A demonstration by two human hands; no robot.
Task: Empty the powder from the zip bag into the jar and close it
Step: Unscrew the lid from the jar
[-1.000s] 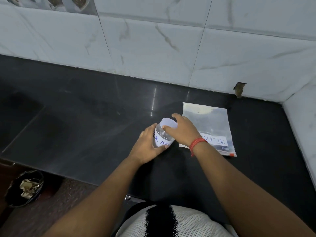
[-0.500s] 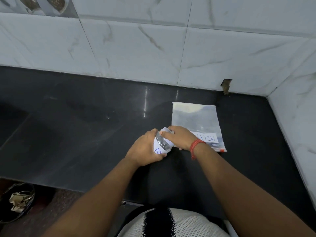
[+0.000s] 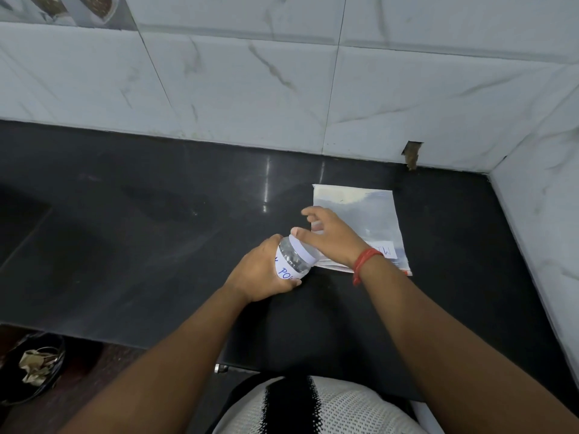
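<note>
From the head camera we see our left hand (image 3: 261, 269) wrapped around the body of a small clear jar (image 3: 293, 260), fingers curled over its handwritten paper label. The jar stands on the black stone counter (image 3: 141, 220) and its white lid (image 3: 302, 247) is on its mouth. Our right hand (image 3: 329, 236) is at the lid with fingers spread and loosely curved; the thumb tip lies against the lid's rim, the other fingers reach past it and hold nothing. A red thread band (image 3: 365, 264) circles that wrist.

Just behind and right of the jar, the zip bag (image 3: 369, 214) lies flat on the counter, partly under our right hand, its label end nearest us. We cannot tell whether any powder is inside it.

The marble-tiled back wall (image 3: 282, 89) runs close behind the bag, and a side wall (image 3: 548, 230) closes the counter to the right. Left of the jar the counter stretches wide and bare. Its near edge runs below our forearms, and a dark bin (image 3: 31, 368) with crumpled scraps sits on the floor at lower left.
</note>
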